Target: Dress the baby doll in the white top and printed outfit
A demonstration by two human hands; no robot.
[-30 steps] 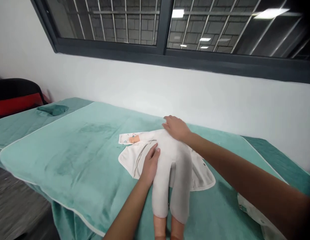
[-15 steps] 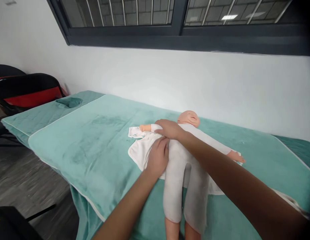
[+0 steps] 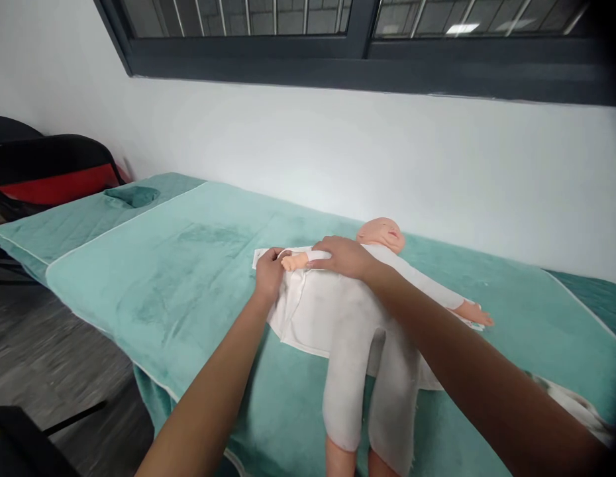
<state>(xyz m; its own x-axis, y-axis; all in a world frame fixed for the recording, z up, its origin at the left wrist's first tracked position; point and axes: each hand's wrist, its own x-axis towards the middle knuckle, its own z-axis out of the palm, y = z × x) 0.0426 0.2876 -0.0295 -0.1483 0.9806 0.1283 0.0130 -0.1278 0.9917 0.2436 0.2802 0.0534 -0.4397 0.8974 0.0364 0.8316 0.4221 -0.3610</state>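
Note:
A baby doll (image 3: pixel 352 331) with white fabric limbs and body lies on its back, head toward the wall. Beneath it a white baby shirt (image 3: pixel 308 315) is spread out. My right hand (image 3: pixel 345 257) is wrapped round the doll's forearm on the left side of the view. Close to the doll's small hand (image 3: pixel 294 261), my left hand (image 3: pixel 271 273) pinches the edge of the shirt at its sleeve; the fingertips are partly hidden. The doll's other arm (image 3: pixel 427 281) stretches out to the right.
A green plush cover (image 3: pixel 189 278) lies over the bed, with a bunched green cloth (image 3: pixel 132 195) at the far left. Black and red chairs (image 3: pixel 59 179) stand beyond it. Behind are a white wall (image 3: pixel 288 146) and a barred window. Another whitish cloth (image 3: pixel 571 401) lies at right.
My left hand has moved left and away from me, from the shirt beside the doll's body to the sleeve. The shirt's left side now lies more spread out. My right hand stays on the arm.

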